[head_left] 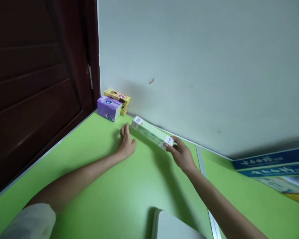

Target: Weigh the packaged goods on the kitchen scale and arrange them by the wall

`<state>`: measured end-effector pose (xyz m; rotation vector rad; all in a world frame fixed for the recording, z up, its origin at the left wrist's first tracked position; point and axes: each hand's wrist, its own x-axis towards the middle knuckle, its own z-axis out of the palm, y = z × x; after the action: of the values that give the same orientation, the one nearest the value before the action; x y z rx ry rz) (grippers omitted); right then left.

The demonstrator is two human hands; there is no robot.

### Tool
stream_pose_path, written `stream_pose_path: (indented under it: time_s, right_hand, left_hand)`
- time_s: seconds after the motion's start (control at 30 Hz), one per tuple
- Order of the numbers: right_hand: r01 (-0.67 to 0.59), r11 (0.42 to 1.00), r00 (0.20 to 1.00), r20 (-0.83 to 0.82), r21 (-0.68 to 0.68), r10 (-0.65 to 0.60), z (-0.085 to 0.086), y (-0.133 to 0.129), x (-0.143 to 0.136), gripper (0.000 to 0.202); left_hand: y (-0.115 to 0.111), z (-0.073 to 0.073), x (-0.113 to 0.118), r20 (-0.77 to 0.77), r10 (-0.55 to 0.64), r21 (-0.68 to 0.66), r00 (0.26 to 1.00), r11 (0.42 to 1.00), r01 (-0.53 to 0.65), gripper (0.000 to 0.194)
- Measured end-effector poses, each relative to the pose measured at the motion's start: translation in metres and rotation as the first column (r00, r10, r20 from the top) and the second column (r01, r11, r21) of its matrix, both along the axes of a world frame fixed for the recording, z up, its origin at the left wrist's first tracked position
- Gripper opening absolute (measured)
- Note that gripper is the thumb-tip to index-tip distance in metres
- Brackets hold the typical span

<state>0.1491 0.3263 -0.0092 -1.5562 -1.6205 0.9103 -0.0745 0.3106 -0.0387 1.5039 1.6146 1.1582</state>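
A long, narrow white and pale-green box point(150, 132) is held at its right end by my right hand point(180, 152), thumb in front and fingers behind. It hangs at a slant just over the green tabletop, close to the wall. My left hand point(127, 141) is near the box's left end, apart from it, with thumb and fingers spread and nothing in them. Beyond the left hand, a purple tissue pack point(107, 108) stands in front of a yellow box point(126, 101), both near the wall in the corner.
The green tabletop point(102, 196) meets a pale wall point(201, 66) at the back. A dark wooden door point(35, 73) rises on the left. Several flat blue and coloured boxes point(271, 162) are stacked at right. A light, round-cornered object point(174, 227) shows at the near edge, partly cut off.
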Motion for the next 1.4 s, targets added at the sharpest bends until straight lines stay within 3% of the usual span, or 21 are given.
stream_pose_path:
  time_s: [0.2, 0.3, 0.4, 0.6, 0.87, 1.07, 1.17, 1.27, 1.4]
  right_hand:
    - [-0.027, 0.999, 0.993, -0.113, 0.044, 0.032, -0.015, 0.084, -0.026, 0.056]
    - [-0.052, 0.998, 0.986, -0.158, 0.036, 0.057, -0.021, 0.106, -0.027, 0.055]
    - [-0.049, 0.998, 0.98, -0.19, 0.038, 0.056, -0.029, 0.117, -0.025, 0.056]
    - [-0.017, 0.993, 0.979, -0.199, 0.121, 0.041, -0.044, 0.115, -0.032, 0.051]
    - [-0.002, 0.964, 0.99, -0.138, 0.265, 0.04, -0.038, 0.1, -0.038, 0.052]
    - [0.009, 0.995, 0.974, -0.225, 0.1, 0.014, -0.041, 0.106, -0.03, 0.045]
    - [0.024, 0.999, 0.976, -0.216, 0.023, -0.019, -0.042, 0.113, -0.033, 0.041]
    - [0.065, 0.998, 0.977, -0.202, 0.008, -0.062, -0.042, 0.114, -0.037, 0.045]
    - [0.079, 0.997, 0.983, -0.169, 0.021, -0.074, -0.044, 0.106, -0.04, 0.051]
  left_hand:
    - [0.044, -0.014, 0.0, -0.156, -0.048, 0.079, 0.987, 0.995, 0.061, 0.079]
    - [0.06, -0.016, -0.005, -0.27, -0.054, 0.12, 0.961, 0.989, 0.089, 0.074]
    - [0.071, -0.017, -0.01, -0.463, -0.081, 0.126, 0.883, 0.98, 0.156, 0.067]
    - [0.079, -0.02, -0.008, -0.55, -0.076, 0.076, 0.832, 0.987, 0.14, 0.057]
    - [0.074, -0.02, -0.007, -0.579, -0.025, 0.14, 0.815, 0.982, 0.13, 0.06]
    - [0.073, -0.017, -0.005, -0.658, -0.032, 0.191, 0.752, 0.959, 0.208, 0.063]
    - [0.075, -0.016, -0.005, -0.672, -0.053, 0.131, 0.739, 0.973, 0.189, 0.066]
    - [0.082, -0.014, -0.005, -0.657, -0.076, 0.065, 0.75, 0.985, 0.157, 0.064]
    - [0.095, -0.011, -0.006, -0.629, -0.051, 0.099, 0.776, 0.984, 0.145, 0.052]
